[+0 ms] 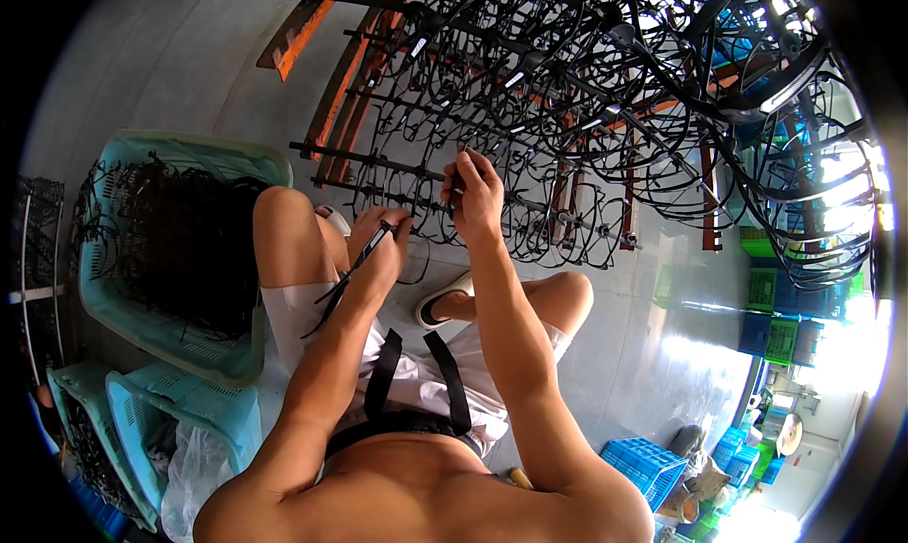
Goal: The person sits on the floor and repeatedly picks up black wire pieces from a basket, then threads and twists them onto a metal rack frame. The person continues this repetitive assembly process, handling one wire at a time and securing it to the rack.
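Observation:
My left hand (378, 245) is closed, with a thin black strip (342, 292) that trails back beside the wrist toward my knee. A little higher and to its right, my right hand (476, 193) has its fingers curled and pinched, close to the lower rods of a rack. Something dark shows at its fingers, too small to name. Many thin black looped strips (567, 117) hang in rows from the dark rods of this rack, which fills the upper part of the view.
Orange-brown bars (326, 98) support the rack. At left stands a pale teal basket (175, 340) heaped with black strips (189, 245). Smaller teal baskets (213, 401), one with clear plastic, sit below it. Blue crates (643, 467) and green crates (780, 340) stand at right.

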Tool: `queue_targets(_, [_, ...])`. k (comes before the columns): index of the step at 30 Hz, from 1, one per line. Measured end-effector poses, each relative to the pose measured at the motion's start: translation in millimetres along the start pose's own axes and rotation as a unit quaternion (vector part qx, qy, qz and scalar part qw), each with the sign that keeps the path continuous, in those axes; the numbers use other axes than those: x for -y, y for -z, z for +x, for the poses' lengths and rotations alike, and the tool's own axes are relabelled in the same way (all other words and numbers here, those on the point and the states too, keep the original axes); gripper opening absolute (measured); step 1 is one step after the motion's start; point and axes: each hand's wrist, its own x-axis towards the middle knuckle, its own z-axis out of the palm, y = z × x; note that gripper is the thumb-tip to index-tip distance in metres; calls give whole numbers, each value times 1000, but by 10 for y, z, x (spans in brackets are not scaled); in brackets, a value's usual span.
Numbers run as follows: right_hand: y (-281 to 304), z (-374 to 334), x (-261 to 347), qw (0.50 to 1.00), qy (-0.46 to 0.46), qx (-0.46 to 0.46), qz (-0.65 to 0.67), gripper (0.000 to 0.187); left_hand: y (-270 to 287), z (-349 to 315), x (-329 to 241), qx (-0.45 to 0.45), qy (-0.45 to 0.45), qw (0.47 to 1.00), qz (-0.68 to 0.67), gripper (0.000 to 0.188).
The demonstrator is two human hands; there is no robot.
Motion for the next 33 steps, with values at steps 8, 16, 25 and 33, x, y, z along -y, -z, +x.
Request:
queue_targets(8, [35, 69, -50, 1000, 2, -1, 13, 29, 7, -1, 3, 0, -7, 1000, 15, 9])
queue_targets(16, [65, 36, -89, 1000, 24, 5, 12, 30, -8, -19, 20, -2, 1, 1000, 12, 9])
queue_targets(25, [47, -203, 2, 999, -16, 22, -30, 26, -51, 10, -10, -30, -7, 999, -29, 8])
queue_targets(33, [33, -201, 34, 999, -19, -4, -48, 26, -89, -12, 40, -44, -2, 998, -48, 6])
